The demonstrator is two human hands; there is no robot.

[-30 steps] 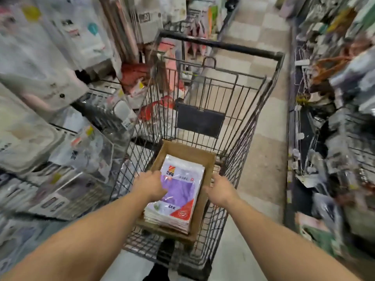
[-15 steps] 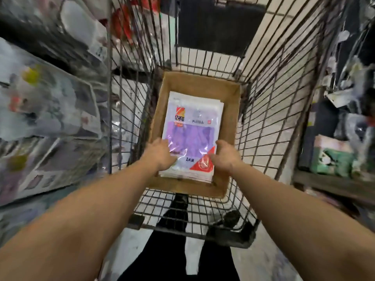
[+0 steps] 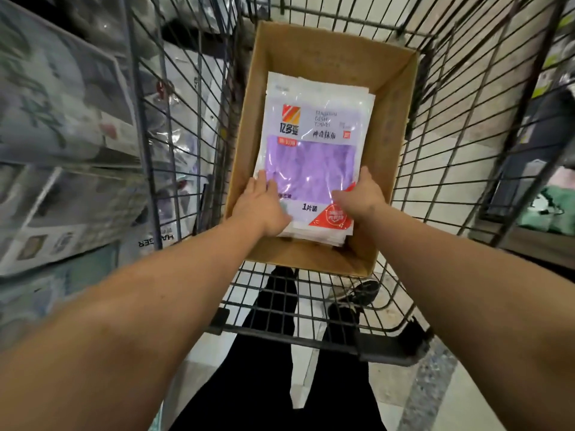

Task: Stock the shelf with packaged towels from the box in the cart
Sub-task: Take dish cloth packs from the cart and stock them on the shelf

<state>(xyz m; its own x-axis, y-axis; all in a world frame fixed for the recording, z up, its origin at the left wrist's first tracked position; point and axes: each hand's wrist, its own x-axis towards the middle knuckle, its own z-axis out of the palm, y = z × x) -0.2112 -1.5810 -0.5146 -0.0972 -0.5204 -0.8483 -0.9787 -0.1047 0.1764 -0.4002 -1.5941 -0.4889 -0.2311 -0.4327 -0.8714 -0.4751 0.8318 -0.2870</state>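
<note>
The towel packs [image 3: 314, 157] in the box [image 3: 395, 126] now have both hands closed in on their near end, left hand [image 3: 264, 206] flat, right hand [image 3: 357, 197] gripping the corner, so lifting looks next.

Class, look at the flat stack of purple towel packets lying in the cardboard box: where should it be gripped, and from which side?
Grip the stack of purple towel packets at its near end, on both long edges, coming from above. It lies flat, and the brown cardboard box leaves gaps beside it. The left hand and right hand already sit there.
</note>
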